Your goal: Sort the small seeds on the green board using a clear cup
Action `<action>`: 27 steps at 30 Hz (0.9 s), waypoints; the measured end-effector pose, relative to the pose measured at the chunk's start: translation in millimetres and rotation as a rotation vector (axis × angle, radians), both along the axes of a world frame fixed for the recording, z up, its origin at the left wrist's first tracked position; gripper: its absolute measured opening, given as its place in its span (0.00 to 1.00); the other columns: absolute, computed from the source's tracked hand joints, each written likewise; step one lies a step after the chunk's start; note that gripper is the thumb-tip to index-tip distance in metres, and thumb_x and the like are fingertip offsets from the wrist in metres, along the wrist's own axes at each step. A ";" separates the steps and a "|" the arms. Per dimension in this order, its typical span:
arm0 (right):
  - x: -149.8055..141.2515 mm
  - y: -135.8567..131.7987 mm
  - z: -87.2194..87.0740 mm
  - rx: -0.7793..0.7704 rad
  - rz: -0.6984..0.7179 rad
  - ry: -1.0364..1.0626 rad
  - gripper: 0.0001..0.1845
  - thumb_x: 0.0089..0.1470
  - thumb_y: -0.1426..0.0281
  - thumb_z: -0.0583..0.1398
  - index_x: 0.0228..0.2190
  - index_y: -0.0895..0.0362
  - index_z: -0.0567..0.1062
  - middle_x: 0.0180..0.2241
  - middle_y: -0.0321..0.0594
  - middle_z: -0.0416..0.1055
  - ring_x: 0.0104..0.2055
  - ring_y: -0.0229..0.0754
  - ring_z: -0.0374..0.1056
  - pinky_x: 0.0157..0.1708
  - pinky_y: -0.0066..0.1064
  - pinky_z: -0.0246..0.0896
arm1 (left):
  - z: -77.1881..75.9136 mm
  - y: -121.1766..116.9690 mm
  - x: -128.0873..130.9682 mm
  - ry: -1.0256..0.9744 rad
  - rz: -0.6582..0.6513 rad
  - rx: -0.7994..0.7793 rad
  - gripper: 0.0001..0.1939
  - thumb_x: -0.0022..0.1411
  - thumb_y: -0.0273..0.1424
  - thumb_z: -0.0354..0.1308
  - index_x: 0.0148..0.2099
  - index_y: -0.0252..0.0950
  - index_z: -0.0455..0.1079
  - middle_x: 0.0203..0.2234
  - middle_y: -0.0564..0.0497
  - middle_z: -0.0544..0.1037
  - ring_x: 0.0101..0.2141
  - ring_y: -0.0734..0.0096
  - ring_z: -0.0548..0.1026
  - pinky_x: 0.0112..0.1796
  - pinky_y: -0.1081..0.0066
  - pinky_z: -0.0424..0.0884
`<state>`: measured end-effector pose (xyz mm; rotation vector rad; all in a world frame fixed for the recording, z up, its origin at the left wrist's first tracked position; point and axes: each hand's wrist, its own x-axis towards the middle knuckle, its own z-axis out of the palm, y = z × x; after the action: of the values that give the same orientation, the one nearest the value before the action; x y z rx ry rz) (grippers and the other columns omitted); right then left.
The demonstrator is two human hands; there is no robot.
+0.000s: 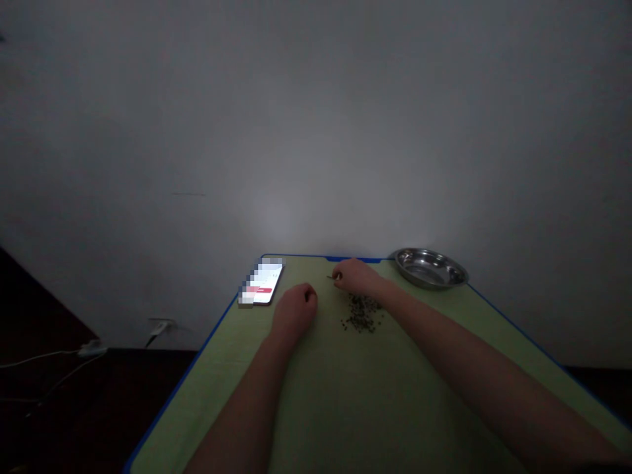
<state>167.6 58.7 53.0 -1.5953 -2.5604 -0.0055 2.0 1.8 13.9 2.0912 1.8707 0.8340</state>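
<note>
A loose pile of small dark bits, like beans or seeds [363, 316], lies on the green tabletop [340, 388]. My right hand [356, 276] is just beyond the pile, its fingers pinched together. A small, thin piece sticks out from those fingertips, too dim and tiny to name. To the left of the pile, my left hand [295, 311] rests on the table with its fingers curled closed. Whatever that hand may hold is hidden inside the curl.
A shiny oval metal bowl [430, 270] stands at the table's back right corner. At the back left lies a phone [266, 283] with a lit screen. The wall [316, 131] rises behind the table. White cables [64, 355] run along the left.
</note>
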 end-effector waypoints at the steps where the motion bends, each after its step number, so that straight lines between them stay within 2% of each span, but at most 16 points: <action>1: -2.3 -2.9 0.7 -0.005 0.020 0.005 0.16 0.49 0.71 0.57 0.40 0.56 0.79 0.39 0.44 0.77 0.41 0.43 0.71 0.41 0.28 0.61 | 0.1 -0.1 -0.1 0.004 -0.003 0.007 0.12 0.57 0.28 0.47 0.34 0.35 0.73 0.31 0.47 0.78 0.33 0.68 0.72 0.33 0.71 0.63; 5: -10.4 -14.6 2.1 -0.025 0.095 0.022 0.17 0.48 0.70 0.58 0.41 0.55 0.78 0.38 0.42 0.77 0.40 0.41 0.71 0.39 0.26 0.60 | 2.2 -0.6 -1.5 0.030 0.018 0.059 0.12 0.57 0.28 0.47 0.33 0.35 0.72 0.31 0.48 0.78 0.33 0.68 0.72 0.33 0.71 0.63; 9: -14.2 -30.4 4.3 -0.045 0.149 0.025 0.17 0.48 0.69 0.58 0.41 0.55 0.78 0.36 0.42 0.77 0.37 0.41 0.71 0.36 0.26 0.60 | 5.5 -1.0 -3.4 0.033 0.100 0.104 0.11 0.58 0.29 0.47 0.34 0.36 0.72 0.32 0.48 0.77 0.33 0.69 0.72 0.33 0.72 0.63; 14: -12.0 -50.5 7.3 -0.067 0.209 0.015 0.17 0.47 0.70 0.58 0.40 0.53 0.78 0.36 0.41 0.78 0.37 0.42 0.71 0.36 0.26 0.60 | 5.7 -0.5 -4.7 0.010 0.139 0.168 0.10 0.58 0.29 0.48 0.34 0.37 0.71 0.32 0.49 0.77 0.32 0.70 0.72 0.33 0.72 0.63; 20: -6.7 -65.2 8.1 -0.087 0.348 0.009 0.17 0.48 0.73 0.57 0.40 0.55 0.78 0.32 0.41 0.78 0.33 0.41 0.71 0.31 0.26 0.59 | 4.4 -0.6 -4.9 -0.027 0.145 0.204 0.10 0.57 0.29 0.48 0.33 0.37 0.71 0.30 0.50 0.77 0.31 0.71 0.71 0.33 0.72 0.62; 27: -6.1 -73.9 9.6 -0.051 0.342 -0.001 0.15 0.49 0.73 0.55 0.36 0.54 0.79 0.30 0.40 0.77 0.30 0.40 0.70 0.29 0.26 0.56 | 4.6 0.2 -5.6 -0.036 0.138 0.198 0.11 0.58 0.28 0.47 0.34 0.37 0.71 0.31 0.49 0.77 0.32 0.70 0.71 0.34 0.72 0.63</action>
<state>161.5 -15.2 62.6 -1.1501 -2.8184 0.0913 -3.6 2.0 18.5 2.0580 2.0059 1.1233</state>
